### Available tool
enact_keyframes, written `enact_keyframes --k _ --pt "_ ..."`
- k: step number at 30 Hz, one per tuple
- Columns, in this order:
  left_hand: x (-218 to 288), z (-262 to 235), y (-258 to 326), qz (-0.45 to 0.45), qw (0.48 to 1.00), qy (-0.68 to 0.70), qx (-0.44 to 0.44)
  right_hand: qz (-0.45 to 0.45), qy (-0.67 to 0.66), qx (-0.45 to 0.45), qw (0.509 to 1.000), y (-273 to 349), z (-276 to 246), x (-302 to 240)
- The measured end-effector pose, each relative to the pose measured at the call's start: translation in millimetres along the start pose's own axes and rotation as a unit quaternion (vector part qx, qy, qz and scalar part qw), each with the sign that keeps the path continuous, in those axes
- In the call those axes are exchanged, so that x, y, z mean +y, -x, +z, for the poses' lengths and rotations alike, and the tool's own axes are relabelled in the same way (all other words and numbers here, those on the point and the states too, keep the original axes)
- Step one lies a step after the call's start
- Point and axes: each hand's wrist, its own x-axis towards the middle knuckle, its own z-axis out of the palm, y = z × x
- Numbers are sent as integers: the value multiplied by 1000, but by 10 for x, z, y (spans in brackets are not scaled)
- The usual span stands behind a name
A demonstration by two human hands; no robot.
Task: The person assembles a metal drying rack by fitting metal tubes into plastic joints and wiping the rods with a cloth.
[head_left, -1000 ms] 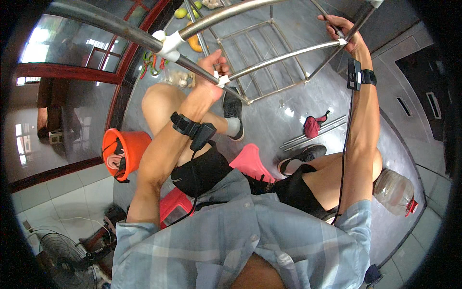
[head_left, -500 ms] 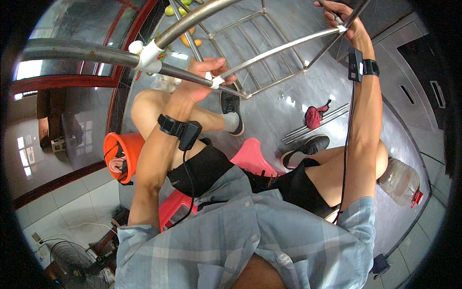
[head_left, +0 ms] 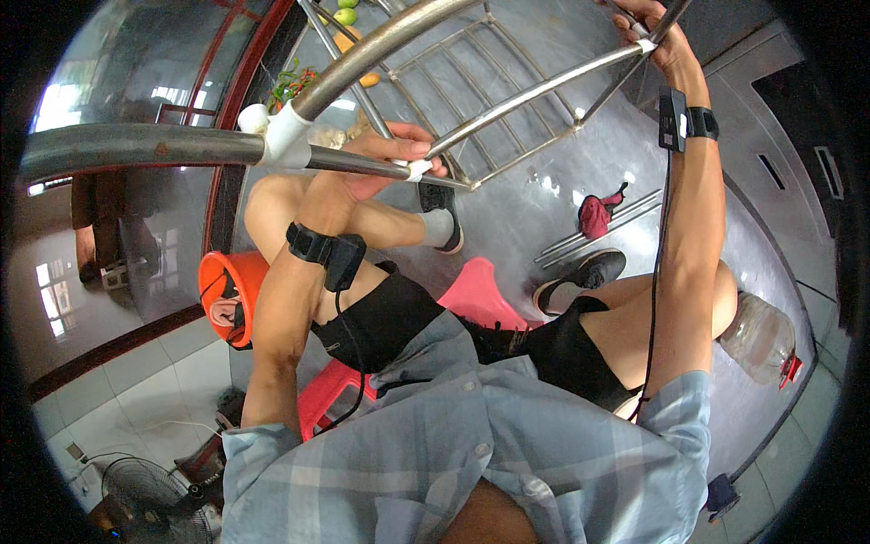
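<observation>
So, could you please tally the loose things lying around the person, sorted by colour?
Orange: 1, the bucket
Pink: 1, the plastic stool
Red: 1, the crumpled cloth
Clear: 1, the plastic bottle
Black: 1, the floor fan
Green: 2, the round fruits
Total: 7

Only pkg: clear plastic bottle (head_left: 759,337) w/ red cap, lying on floor by person's right knee. No labels, signs, screens.

Left hand (head_left: 385,159) and right hand (head_left: 654,32) each grip a bar of the steel frame (head_left: 507,100) above a pink stool (head_left: 476,299).
</observation>
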Motion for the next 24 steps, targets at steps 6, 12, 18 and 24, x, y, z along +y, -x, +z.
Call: enact_keyframes --k 6,12,18,24 --pt "-62 -137 24 1 999 3 41 -14 -21 -19 999 -86 133 117" --pt "-111 -214 -26 14 999 26 24 -8 20 10 1000 -41 131 32" --pt "-166 178 -73 83 971 130 181 -3 7 -6 1000 -42 73 82" --pt "-314 214 -243 155 938 164 262 29 6 -37 999 -63 153 38"
